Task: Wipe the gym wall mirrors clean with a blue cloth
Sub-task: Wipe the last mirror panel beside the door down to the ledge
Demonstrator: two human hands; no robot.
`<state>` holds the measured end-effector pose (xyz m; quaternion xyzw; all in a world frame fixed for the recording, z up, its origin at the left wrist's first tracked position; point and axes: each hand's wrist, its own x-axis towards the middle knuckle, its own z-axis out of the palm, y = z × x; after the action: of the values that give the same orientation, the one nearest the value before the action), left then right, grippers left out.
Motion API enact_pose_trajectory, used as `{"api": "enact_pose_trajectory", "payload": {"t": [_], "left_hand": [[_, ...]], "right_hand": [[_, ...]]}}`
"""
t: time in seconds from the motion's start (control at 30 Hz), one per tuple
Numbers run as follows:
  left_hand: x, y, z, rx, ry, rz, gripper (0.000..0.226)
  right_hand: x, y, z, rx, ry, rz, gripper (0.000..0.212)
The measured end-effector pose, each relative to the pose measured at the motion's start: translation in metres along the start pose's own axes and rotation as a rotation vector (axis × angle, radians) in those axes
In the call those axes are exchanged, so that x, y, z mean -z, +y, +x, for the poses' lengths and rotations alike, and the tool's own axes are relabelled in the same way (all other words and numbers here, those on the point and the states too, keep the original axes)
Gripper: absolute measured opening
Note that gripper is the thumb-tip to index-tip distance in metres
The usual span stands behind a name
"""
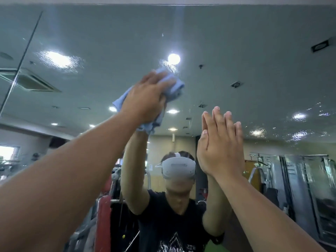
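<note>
A large wall mirror point(236, 33) fills the view and reflects the gym ceiling and me. High against the glass, my left hand point(145, 99) grips a bunched blue cloth point(172, 84) and presses it to the mirror. The cloth's loose ends hang out below and to the left of the hand. To its lower right, my right hand point(220, 150) lies flat on the glass with straight fingers pointing up, holding nothing. Wet streaks and droplets glint on the mirror around the reflected ceiling lights.
A dark vertical seam point(20, 62) between mirror panels runs down the left side. The mirror's top edge point(163, 4) meets a pale wall strip. Reflected gym machines point(305, 188) stand behind me to the right, and red padded equipment point(102, 215) to the left.
</note>
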<state>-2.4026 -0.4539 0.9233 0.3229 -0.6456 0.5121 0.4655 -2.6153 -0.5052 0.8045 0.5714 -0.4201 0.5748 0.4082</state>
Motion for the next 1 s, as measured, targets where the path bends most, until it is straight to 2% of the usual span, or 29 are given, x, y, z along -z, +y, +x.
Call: {"api": "enact_pose_trajectory", "payload": {"t": [0.07, 0.1, 0.17, 0.23, 0.3, 0.4, 0.5, 0.57, 0.67, 0.77, 0.83, 0.93, 1.0], "left_hand": [[-0.007, 0.014, 0.016, 0.177, 0.069, 0.018, 0.050], [-0.011, 0.018, 0.018, 0.203, 0.074, 0.039, 0.050], [-0.016, 0.024, 0.012, 0.143, 0.033, 0.046, 0.052], [-0.015, 0.028, -0.007, -0.046, -0.022, 0.050, 0.055], [-0.014, 0.034, -0.037, -0.323, -0.068, 0.128, 0.053], [-0.010, 0.030, -0.089, -0.631, -0.239, 0.155, 0.051], [-0.002, 0.013, -0.102, -0.823, -0.307, 0.146, 0.047], [-0.003, 0.005, -0.094, -0.856, -0.295, 0.137, 0.046], [-0.006, -0.006, -0.068, -0.676, -0.204, 0.130, 0.048], [-0.002, -0.018, -0.027, -0.255, -0.040, 0.029, 0.054], [0.000, -0.013, -0.006, -0.047, -0.005, -0.013, 0.055], [-0.005, 0.004, -0.003, 0.104, 0.009, 0.013, 0.057], [-0.008, 0.015, -0.017, 0.120, -0.030, 0.000, 0.060]], "right_hand": [[0.000, 0.001, 0.000, 0.003, -0.011, -0.001, 0.058], [0.001, 0.001, 0.000, 0.001, -0.015, 0.003, 0.059], [0.001, 0.001, 0.000, -0.002, -0.020, 0.018, 0.059], [0.002, 0.000, 0.000, -0.005, -0.019, 0.030, 0.060], [0.004, 0.000, 0.001, 0.000, -0.032, 0.029, 0.062], [0.007, 0.000, 0.001, 0.005, -0.060, 0.049, 0.065], [0.005, 0.000, 0.000, -0.001, -0.051, 0.051, 0.064], [0.004, -0.001, 0.000, -0.004, -0.036, 0.059, 0.062], [0.001, -0.001, 0.000, -0.009, -0.020, 0.039, 0.060], [0.000, -0.002, 0.000, -0.009, -0.007, 0.029, 0.059], [0.000, -0.001, -0.001, -0.006, -0.012, 0.023, 0.059], [0.001, -0.001, -0.001, -0.008, -0.010, 0.019, 0.059], [0.001, -0.001, -0.001, -0.007, -0.005, 0.022, 0.059]]}}
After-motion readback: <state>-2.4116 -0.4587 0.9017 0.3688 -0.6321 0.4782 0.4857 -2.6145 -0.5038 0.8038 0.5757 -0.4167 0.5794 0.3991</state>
